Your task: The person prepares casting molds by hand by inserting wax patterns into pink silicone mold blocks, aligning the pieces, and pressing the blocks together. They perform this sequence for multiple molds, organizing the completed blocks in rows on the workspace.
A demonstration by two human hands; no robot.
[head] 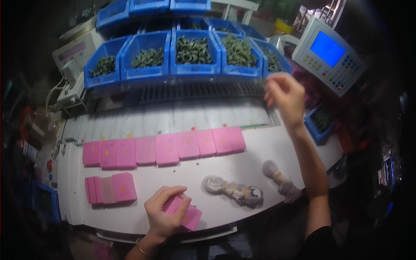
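Observation:
My left hand (167, 211) grips a pink rectangular block (191, 217) near the front edge of the white worktop (146, 180). Raised at the right, my right hand (285, 94) has its fingers curled in front of the lower edge of the rightmost large blue bin; whether something small sits between its fingertips cannot be told. A row of pink blocks (167, 149) lies side by side across the worktop. Left of my left hand stands a shorter group of pink blocks (124, 188). Two cloth-wrapped tools with bound handles (234, 191) (281, 182) lie between my hands.
Blue plastic bins (195, 70) holding small grey-green curved pieces (194, 50) stand behind a dark slotted grille (201, 92). A control panel with a blue screen (328, 48) is at the upper right. Another blue bin (320, 122) sits right of my right forearm.

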